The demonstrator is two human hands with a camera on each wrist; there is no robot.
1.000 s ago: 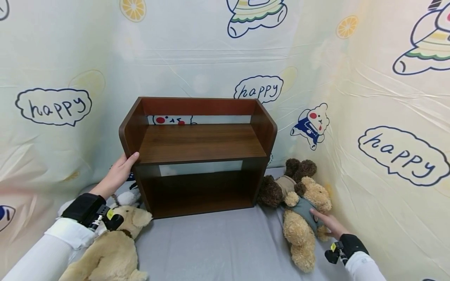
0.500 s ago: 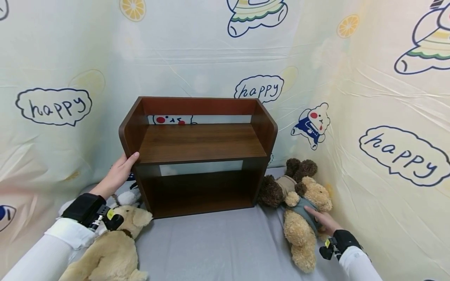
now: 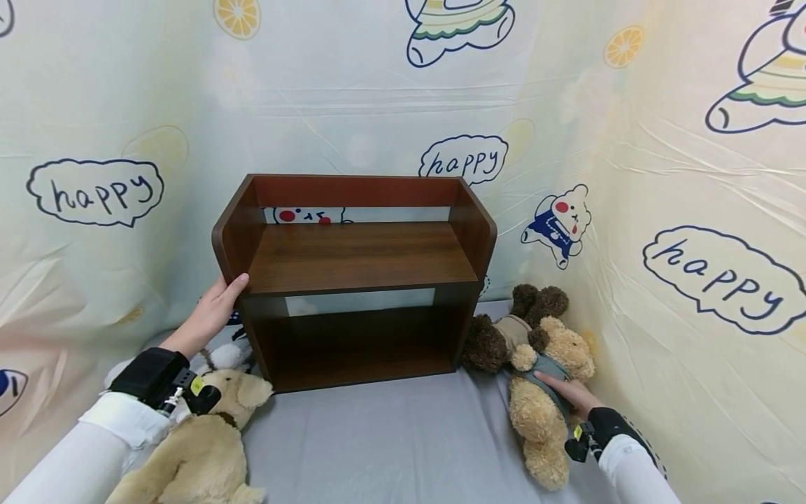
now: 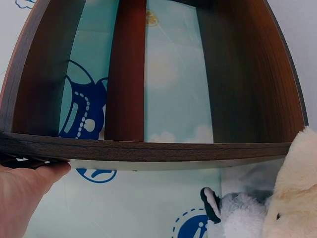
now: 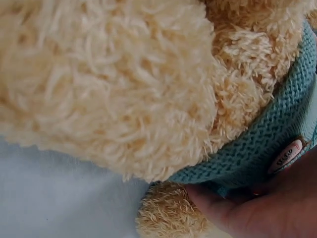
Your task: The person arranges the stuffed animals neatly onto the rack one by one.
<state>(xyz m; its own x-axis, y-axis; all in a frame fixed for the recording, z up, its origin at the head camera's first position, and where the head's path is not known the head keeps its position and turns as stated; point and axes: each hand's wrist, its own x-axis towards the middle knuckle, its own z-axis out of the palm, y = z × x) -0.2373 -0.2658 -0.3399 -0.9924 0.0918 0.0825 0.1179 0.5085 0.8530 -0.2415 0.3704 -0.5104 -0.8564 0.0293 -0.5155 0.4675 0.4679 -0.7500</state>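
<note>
A dark brown two-tier wooden shelf [image 3: 365, 255] stands on the grey cloth in the middle of the head view. My left hand [image 3: 210, 315] grips its left side panel, thumb at the front edge; the other fingers are hidden behind. On the right, a light tan teddy bear [image 3: 538, 430] in a blue-green knitted sweater [image 5: 237, 153] lies against a dark brown plush [image 3: 488, 343]. My right hand [image 3: 569, 395] holds the tan bear at its sweater. The right wrist view shows the thumb [image 5: 208, 201] by the sweater's hem, with the other fingers mostly hidden.
A cream plush dog [image 3: 195, 448] lies at front left, with a grey-and-white plush [image 3: 227, 353] behind it, close to the shelf's left side. Printed curtains [image 3: 359, 105] enclose the back and sides. Grey cloth [image 3: 384, 434] covers the surface before the shelf.
My right hand has slid left across the tan bear's sweater, and the bear's lower leg has shifted slightly. My left hand and the shelf have stayed where they were.
</note>
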